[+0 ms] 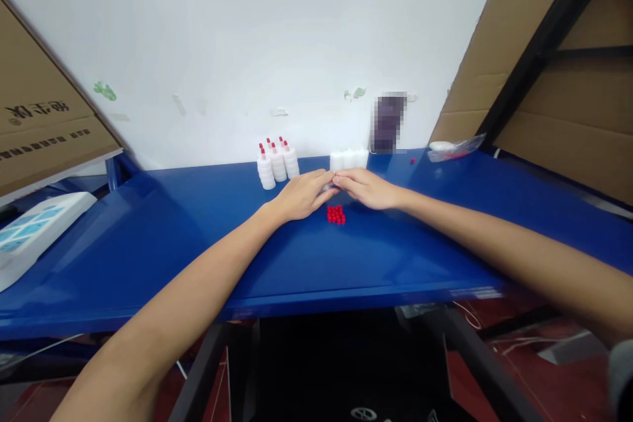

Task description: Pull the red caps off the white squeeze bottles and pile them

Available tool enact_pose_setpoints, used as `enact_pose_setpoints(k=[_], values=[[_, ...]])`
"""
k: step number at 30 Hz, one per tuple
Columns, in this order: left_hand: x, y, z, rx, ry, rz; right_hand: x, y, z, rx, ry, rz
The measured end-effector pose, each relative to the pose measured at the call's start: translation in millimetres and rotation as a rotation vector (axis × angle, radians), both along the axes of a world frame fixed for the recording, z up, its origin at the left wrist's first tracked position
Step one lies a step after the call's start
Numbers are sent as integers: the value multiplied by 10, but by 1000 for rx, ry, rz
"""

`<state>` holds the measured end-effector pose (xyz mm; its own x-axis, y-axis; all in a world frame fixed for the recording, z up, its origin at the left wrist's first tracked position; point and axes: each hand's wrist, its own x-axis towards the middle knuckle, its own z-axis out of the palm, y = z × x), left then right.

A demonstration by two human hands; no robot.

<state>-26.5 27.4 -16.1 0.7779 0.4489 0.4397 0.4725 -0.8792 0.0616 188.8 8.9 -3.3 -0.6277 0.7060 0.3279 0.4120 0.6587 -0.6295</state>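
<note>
My left hand (305, 195) and my right hand (366, 188) meet over the middle of the table, fingertips touching. Their fingers are curled together around something small; a pale bit shows between them, but its kind is hidden. Just in front of the hands lies a tight cluster of small red caps (336, 215). Behind my left hand stand several white squeeze bottles (277, 165) with pointed nozzles and red tips, upright and close together. Right behind my fingers is a group of white bottles (349, 159) with no red tips visible, partly covered by the hands.
A blue table (188, 231) runs along a white wall. A dark phone-like object (388, 124), pixelated, leans on the wall. At the right lie a clear plastic bag (457, 148) and a single red piece (413, 161). A white device (42, 227) sits left; cardboard panels flank both sides.
</note>
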Motion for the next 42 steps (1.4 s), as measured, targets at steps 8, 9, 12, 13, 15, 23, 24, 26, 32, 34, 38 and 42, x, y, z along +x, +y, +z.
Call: enact_pose_setpoints(k=[8, 9, 12, 13, 15, 23, 24, 26, 32, 34, 38, 42], values=[[5, -9, 7, 15, 71, 47, 58, 39, 14, -108, -49, 87], [-7, -3, 13, 33, 88, 61, 62, 34, 18, -111, -56, 84], [-62, 30, 36, 74, 103, 93, 75, 13, 28, -127, -102, 66], [-80, 41, 44, 71, 92, 99, 80, 9, 29, -114, -124, 69], [-105, 58, 55, 47, 67, 104, 90, 10, 25, -46, -171, 78], [-68, 58, 23, 5, 111, 110, 137, 5, 15, 140, -447, -48], [-66, 55, 20, 0, 119, 111, 139, -1, 17, 158, -479, -60], [-61, 46, 19, -18, 132, 114, 139, -11, 17, 182, -521, -73], [-44, 29, 23, -50, 139, 127, 136, -19, 13, 225, -568, -65], [-44, 35, 21, -52, 137, 122, 135, -24, 16, 227, -571, -60], [-50, 47, 18, -50, 131, 114, 130, -44, 31, 215, -560, -52], [-52, 49, 15, -48, 130, 110, 112, -71, 41, 223, -546, -36]])
